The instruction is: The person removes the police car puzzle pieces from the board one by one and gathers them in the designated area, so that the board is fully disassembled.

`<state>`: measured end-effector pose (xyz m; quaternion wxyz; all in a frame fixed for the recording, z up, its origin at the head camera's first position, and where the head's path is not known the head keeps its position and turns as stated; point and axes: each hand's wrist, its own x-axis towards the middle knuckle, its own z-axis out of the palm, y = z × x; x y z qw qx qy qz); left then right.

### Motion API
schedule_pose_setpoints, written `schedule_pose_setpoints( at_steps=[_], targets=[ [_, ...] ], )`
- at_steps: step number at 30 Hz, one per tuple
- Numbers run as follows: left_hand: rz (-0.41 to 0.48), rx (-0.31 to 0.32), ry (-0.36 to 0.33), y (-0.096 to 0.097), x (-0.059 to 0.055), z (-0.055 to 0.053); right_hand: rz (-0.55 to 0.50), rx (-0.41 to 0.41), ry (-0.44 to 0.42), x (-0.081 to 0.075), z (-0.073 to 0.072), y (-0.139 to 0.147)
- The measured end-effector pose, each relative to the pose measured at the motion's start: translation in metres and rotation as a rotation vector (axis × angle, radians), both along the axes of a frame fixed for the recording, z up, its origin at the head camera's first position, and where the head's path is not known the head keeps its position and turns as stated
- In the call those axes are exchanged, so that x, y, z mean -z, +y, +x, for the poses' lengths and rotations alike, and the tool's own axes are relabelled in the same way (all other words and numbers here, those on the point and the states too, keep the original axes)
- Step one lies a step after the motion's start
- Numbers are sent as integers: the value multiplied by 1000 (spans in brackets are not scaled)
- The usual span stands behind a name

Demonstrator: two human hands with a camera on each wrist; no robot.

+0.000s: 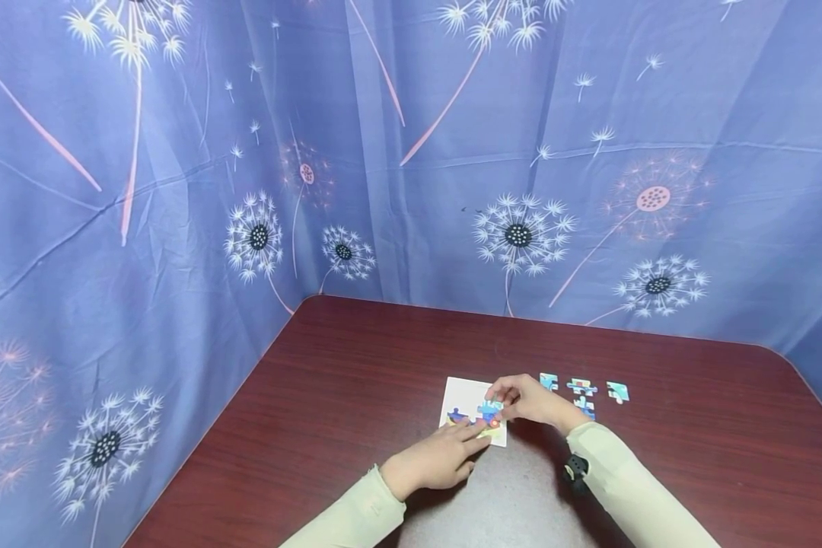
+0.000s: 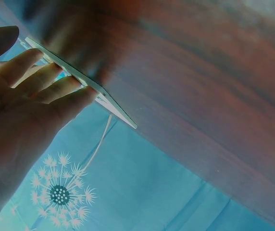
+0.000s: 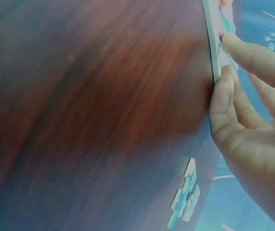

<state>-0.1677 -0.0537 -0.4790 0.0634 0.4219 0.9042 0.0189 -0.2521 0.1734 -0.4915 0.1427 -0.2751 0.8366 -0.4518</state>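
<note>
A small white puzzle board lies on the table with colourful jigsaw pieces along its lower part. My left hand rests on the board's near left side, its fingers stretched over the pieces; in the left wrist view the fingertips reach over the board's edge. At the board's right side, my right hand has bent fingers and pinches a blue jigsaw piece over the board. The right wrist view shows the thumb and fingers at the board's edge; that piece is mostly hidden there.
Several loose jigsaw pieces lie on the table right of the board, beyond my right forearm. The dark red wooden table ends at a blue curtain with dandelion prints behind and to the left. A black device sits on my right wrist.
</note>
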Motion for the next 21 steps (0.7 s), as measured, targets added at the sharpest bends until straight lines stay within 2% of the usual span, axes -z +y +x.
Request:
schedule_pose_setpoints(
  at_steps=[6,16,21],
  targets=[
    [2,-4,6,0,-1,2,-34,-27,-2,-2,0,2],
    [12,-11,-15,0,-1,1,-63,-2,-78,-5,3,3],
    [10,-5,3,0,-1,0,-103,6,-116,-3,2,7]
  ],
)
